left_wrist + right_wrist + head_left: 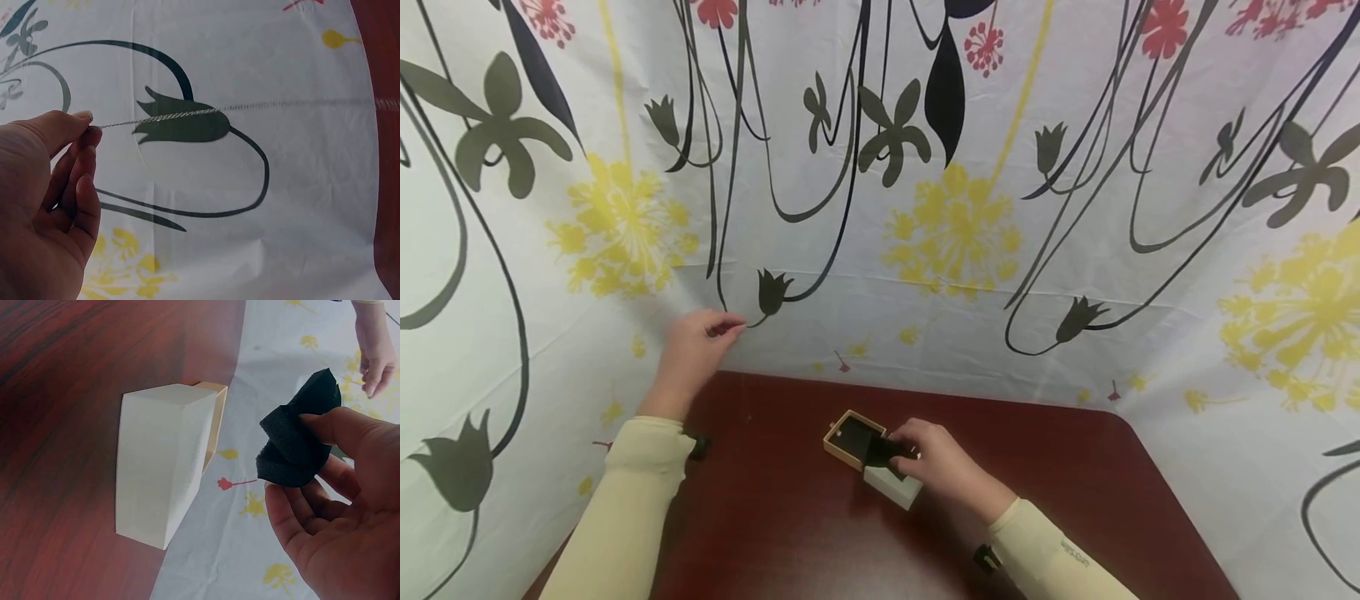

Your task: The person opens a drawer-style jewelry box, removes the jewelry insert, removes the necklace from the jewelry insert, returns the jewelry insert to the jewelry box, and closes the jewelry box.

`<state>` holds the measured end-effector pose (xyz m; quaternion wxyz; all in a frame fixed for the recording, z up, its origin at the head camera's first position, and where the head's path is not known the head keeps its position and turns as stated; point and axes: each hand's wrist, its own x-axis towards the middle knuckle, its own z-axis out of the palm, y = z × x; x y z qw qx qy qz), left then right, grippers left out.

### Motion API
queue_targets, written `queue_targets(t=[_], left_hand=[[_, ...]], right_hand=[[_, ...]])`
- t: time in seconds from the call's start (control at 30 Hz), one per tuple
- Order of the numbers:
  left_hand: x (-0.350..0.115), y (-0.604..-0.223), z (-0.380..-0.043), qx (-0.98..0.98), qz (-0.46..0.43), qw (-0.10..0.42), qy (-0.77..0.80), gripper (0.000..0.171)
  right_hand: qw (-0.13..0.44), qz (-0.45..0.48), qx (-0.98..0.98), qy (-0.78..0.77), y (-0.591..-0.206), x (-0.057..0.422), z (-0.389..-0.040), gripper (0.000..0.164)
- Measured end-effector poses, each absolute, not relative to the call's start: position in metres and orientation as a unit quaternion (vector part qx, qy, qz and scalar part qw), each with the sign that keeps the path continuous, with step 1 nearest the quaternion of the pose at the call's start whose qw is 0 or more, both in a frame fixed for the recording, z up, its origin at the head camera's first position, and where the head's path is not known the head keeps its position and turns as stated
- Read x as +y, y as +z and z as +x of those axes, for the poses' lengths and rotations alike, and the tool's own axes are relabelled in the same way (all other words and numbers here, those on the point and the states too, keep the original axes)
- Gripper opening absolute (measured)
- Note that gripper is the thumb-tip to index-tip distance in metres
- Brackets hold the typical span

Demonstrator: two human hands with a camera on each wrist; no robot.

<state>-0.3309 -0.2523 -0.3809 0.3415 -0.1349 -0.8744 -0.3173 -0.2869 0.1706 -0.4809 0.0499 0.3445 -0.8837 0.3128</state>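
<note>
My left hand (694,357), raised above the table's far left corner, pinches one end of a thin silver chain (181,115) between thumb and fingertip. The chain hangs down from there in a nearly straight line, blurring toward its lower end. In my right hand (942,460) is a folded piece of black foam (295,445), gripped between thumb and fingers. That hand is just above a small white box (891,486). Joined end to end with the box is a tan-rimmed part (842,450) with a black inside, like an opened lid.
The dark red-brown table (775,533) has rounded far corners. Behind it and at its sides hangs a white curtain (850,250) printed with flowers and stems. Dark wrist straps (987,558) show near both sleeves.
</note>
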Motion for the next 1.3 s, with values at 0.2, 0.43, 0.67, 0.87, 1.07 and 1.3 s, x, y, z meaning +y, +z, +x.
queue_targets(t=[0.2,0.43,0.67,0.87,1.07,1.3], left_hand=[[-0.262,-0.383,-0.335,-0.876,-0.127,0.342,-0.317,0.01],[-0.272,-0.384,-0.338,-0.874,-0.121,0.349,-0.316,0.01],[-0.281,-0.388,-0.34,-0.877,-0.107,0.353,-0.306,0.009],[-0.288,-0.395,-0.341,-0.887,-0.081,0.334,-0.307,0.013],[-0.292,-0.405,-0.347,-0.884,-0.062,0.36,-0.293,0.013],[-0.297,-0.415,-0.348,-0.882,-0.063,0.365,-0.292,0.013]], right_hand=[[0.052,0.345,-0.885,0.307,-0.478,0.167,-0.287,0.022],[0.053,0.347,-0.886,0.304,-0.479,0.167,-0.286,0.022],[0.05,0.345,-0.885,0.309,-0.478,0.167,-0.284,0.023],[0.055,0.352,-0.88,0.314,-0.481,0.167,-0.284,0.023],[0.051,0.35,-0.882,0.311,-0.484,0.168,-0.285,0.024],[0.049,0.349,-0.881,0.315,-0.484,0.168,-0.286,0.023]])
